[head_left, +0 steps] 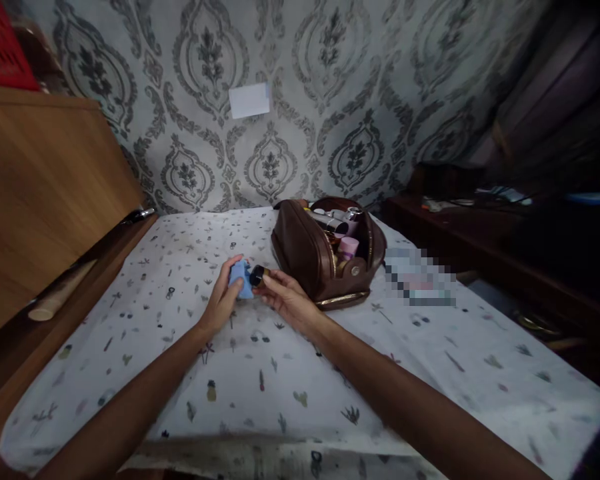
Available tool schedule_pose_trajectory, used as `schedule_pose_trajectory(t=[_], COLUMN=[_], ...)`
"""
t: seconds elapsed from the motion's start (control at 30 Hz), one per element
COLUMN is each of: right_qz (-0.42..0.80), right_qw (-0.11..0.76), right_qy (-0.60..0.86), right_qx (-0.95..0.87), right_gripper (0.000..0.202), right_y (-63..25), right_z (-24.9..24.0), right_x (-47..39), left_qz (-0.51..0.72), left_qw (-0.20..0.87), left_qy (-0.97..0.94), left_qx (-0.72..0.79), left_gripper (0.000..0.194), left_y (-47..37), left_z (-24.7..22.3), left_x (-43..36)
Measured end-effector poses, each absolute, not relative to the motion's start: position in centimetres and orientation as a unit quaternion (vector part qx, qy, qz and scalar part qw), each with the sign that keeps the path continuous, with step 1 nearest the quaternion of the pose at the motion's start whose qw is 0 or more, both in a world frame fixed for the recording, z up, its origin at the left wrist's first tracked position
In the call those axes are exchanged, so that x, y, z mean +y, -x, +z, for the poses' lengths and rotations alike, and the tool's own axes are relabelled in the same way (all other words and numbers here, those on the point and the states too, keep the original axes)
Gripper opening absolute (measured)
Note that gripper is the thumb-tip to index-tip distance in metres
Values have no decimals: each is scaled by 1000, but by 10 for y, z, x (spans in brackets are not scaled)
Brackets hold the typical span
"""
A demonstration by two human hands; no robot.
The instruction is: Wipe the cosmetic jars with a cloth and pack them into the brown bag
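Observation:
My left hand (223, 293) is closed around a light blue cloth (239, 277), its thumb pressed on the near side. Close beside it, my right hand (287, 297) grips a small bottle with a black cap (257, 275). The cap end points left, right up against the cloth; whether they touch I cannot tell. Most of the bottle is hidden by my fingers. Just behind and to the right stands a brown toiletry bag (300, 250), unzipped. Inside it are several cosmetic containers, among them a pink-lidded one (349, 247) and a dark tube (330, 222).
A white patterned sheet (260, 413) covers the surface under my hands. A blurred-out flat item (420, 277) lies right of the bag. On the left rises a wooden cabinet (45, 193) with a red basket (5, 50) on top. Dark furniture (455, 247) borders the right side.

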State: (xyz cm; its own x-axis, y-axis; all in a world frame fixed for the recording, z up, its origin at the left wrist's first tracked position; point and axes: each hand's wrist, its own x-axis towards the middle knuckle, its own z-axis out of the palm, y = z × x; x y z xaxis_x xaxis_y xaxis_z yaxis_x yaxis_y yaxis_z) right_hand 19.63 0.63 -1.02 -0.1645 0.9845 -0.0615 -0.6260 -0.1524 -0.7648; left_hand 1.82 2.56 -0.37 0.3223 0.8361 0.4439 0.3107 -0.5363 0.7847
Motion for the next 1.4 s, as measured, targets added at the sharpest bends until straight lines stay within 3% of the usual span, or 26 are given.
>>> schedule_pose_trajectory(t=[0.13,0.37,0.7,1.4], right_qz=[699,679,674,681], right_qw=[578,575,548,554], right_qy=[290,311,326,310], right_qx=[-307,-332,-375,-366], right_gripper=[47,49,51,49], right_y=[-197,-195,-196,-192], right_z=[-9,-9,-13,-13], right_x=[5,2,2,-1], left_qz=[407,379,338,313], left_qw=[307,240,160,180], left_qy=[-790,-835,-859,-831], left_qx=[342,319,349,423], left_gripper=[61,43,39,42], left_y=[-20,-17,-15,-21], left_z=[0,1,-10,-1], left_x=[19,25,25,16])
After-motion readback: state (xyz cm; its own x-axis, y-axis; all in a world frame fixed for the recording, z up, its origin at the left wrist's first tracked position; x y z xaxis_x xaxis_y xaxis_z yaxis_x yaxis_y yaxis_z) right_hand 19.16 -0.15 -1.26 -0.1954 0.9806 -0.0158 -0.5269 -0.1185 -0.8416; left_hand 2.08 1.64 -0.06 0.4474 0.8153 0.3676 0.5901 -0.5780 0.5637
